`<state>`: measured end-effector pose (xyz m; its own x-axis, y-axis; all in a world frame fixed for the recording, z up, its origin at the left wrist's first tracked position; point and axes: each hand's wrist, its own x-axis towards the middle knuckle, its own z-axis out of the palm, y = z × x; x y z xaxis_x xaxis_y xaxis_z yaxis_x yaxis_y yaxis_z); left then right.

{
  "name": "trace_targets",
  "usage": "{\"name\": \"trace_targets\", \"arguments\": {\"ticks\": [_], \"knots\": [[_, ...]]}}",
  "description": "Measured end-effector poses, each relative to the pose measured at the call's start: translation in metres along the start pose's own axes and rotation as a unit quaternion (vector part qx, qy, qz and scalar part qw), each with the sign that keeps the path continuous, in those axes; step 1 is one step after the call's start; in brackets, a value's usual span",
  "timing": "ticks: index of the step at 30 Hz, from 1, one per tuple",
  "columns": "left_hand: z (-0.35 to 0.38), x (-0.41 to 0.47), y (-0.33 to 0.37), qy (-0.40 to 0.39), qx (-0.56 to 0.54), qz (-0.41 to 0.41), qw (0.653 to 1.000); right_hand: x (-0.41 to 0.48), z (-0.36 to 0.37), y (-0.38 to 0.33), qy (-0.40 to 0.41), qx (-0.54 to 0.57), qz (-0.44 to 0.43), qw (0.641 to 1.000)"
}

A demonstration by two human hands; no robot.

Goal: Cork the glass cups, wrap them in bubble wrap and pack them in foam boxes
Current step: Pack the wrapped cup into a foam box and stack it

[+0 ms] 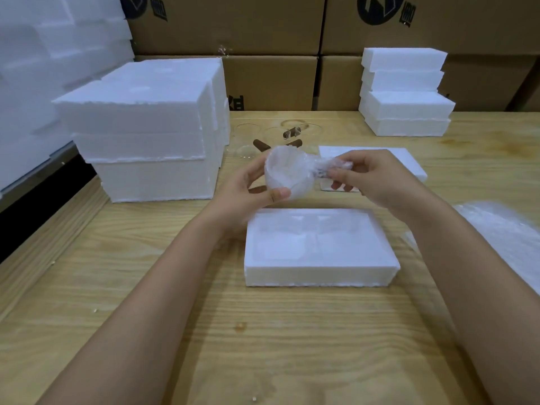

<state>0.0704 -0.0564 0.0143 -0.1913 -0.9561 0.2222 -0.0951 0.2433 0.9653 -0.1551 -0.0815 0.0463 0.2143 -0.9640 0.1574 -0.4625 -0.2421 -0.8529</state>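
Your left hand (251, 185) curls round the wrapped cup (285, 173), thumb underneath and fingers behind it, holding it in the air above the surface (146, 273). Your right hand (368, 176) pinches the loose tail of bubble wrap (327, 166) at the cup's side. This looks like the close of the wrapping step: the tail needs twisting or tucking tight so the wrap does not spring open. Just below your hands lies the open foam box (318, 276), its moulded hollows apparently empty; the next move is to lower the cup into one, matched to the hollow's shape. Beyond your hands wait bare cups (248, 141) with brown corks (261, 146), and spare wrap sheets (508, 229) lie at your right.
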Motion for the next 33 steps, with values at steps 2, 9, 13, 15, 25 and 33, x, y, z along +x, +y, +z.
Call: {"name": "trace_targets", "arguments": {"ticks": [2, 9, 13, 15, 25, 33], "knots": [[-0.001, 0.001, 0.001, 0.012, -0.018, 0.031, 0.999, 0.0, -0.004, -0.004, 0.011, 0.032, -0.017, 0.999], [0.0, -0.002, 0.003, 0.015, -0.03, 0.049, 0.998, -0.007, -0.016, -0.009, -0.037, 0.027, -0.023, 0.999], [0.0, -0.002, 0.003, 0.016, -0.035, 0.055, 0.998, -0.007, -0.021, -0.01, -0.063, 0.011, -0.024, 0.998], [0.0, -0.002, 0.004, 0.015, -0.041, 0.055, 0.998, -0.008, -0.023, -0.01, -0.067, 0.007, -0.03, 0.997], [0.003, -0.001, 0.01, -0.013, -0.08, 0.053, 0.995, -0.009, -0.015, -0.008, -0.013, -0.085, -0.089, 0.992], [-0.003, -0.001, 0.016, -0.039, -0.118, 0.067, 0.99, -0.007, -0.017, -0.005, -0.042, 0.048, -0.045, 0.997]]}}
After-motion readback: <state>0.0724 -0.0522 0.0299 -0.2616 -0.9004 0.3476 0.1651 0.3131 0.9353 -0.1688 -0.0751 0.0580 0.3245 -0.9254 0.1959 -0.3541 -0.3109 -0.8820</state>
